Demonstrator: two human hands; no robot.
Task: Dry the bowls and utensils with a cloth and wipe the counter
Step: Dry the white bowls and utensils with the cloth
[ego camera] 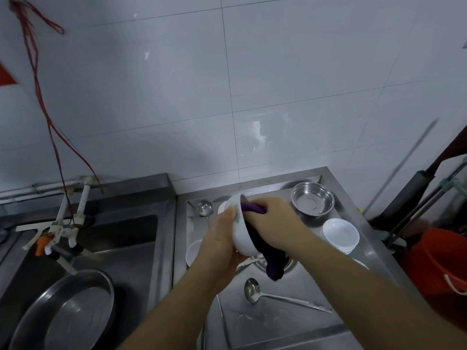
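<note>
My left hand (222,238) grips a white bowl (241,238), tipped on its side above the steel counter (278,322). My right hand (274,221) presses a purple cloth (271,258) into the bowl's mouth, and the cloth's end hangs down below. On the counter lie a steel ladle (255,291), a small steel spoon (204,208), a steel bowl (312,198), stacked white bowls (340,234) and a white bowl (194,252) half hidden behind my left wrist.
A steel sink (121,243) to the left holds a large steel basin (68,311) under white taps (63,231). An orange bucket (439,263) and mop handles (424,198) stand at the right. Tiled wall behind.
</note>
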